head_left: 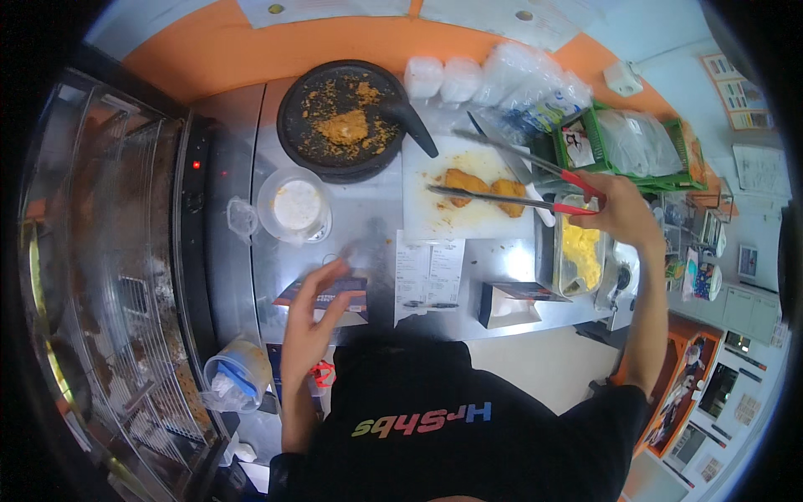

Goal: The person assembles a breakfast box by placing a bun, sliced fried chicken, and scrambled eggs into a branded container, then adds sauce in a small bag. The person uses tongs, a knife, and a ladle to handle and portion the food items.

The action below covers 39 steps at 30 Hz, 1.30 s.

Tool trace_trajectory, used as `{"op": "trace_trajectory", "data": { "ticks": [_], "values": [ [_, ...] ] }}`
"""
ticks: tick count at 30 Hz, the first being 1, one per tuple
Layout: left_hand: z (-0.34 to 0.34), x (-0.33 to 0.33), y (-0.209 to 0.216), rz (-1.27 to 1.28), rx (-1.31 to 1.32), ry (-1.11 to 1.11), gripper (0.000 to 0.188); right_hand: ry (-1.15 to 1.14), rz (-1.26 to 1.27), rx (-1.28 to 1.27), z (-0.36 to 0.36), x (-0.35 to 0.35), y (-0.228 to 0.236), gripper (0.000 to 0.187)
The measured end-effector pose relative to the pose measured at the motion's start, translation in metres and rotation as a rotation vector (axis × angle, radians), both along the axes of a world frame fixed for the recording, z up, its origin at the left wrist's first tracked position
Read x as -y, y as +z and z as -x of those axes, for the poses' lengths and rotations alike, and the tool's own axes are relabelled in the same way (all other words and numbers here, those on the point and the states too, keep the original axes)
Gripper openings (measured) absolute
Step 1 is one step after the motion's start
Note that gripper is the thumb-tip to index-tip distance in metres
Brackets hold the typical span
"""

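Our right hand grips red-handled tongs, arms spread wide, over the fried breaded pieces on our white cutting board; we cannot quite tell if they touch. Our left hand, fingers loosely parted, hangs near a dark carton.

The black, short-sleeved T-shirt bears slanted, multicoloured lettering.

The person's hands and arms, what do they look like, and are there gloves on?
No gloves: the left hand and right hand are bare, and so are the forearms. The black shirt has short sleeves and colourful lettering.
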State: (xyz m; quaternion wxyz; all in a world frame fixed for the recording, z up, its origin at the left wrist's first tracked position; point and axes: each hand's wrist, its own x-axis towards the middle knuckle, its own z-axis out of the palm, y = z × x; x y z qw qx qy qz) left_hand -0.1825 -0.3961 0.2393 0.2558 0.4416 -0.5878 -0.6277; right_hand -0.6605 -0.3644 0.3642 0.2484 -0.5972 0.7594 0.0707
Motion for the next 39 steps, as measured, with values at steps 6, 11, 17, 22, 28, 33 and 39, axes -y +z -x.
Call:
{"op": "trace_trajectory", "data": {
  "ticks": [6,11,17,22,28,33,39],
  "values": [
    [-0.032,0.001,0.006,-0.167,-0.214,-0.128,0.048,-0.235,0.454,0.286,-0.169,0.066,-0.165,0.084],
    [-0.012,0.004,0.009,-0.060,-0.123,-0.414,0.051,-0.391,0.550,0.452,-0.266,0.141,-0.265,0.090],
    [-0.008,0.005,0.009,0.013,0.049,-0.536,0.047,-0.625,0.527,0.414,-0.128,0.084,-0.254,0.055],
    [0.023,0.030,0.026,-0.023,0.121,-0.582,0.044,-0.432,0.240,-0.248,0.062,-0.017,-0.279,0.058],
    [0.132,0.059,0.017,0.259,0.159,-0.799,0.044,-0.406,0.042,-0.096,0.081,-0.041,-0.298,0.068],
    [0.239,-0.016,-0.068,0.369,0.167,-1.146,0.061,-0.429,0.161,-0.081,0.060,-0.055,-0.303,0.061],
    [0.273,-0.104,-0.135,0.399,0.093,-1.261,0.053,-0.562,0.094,0.103,0.077,-0.071,-0.277,0.060]
  ]
}}
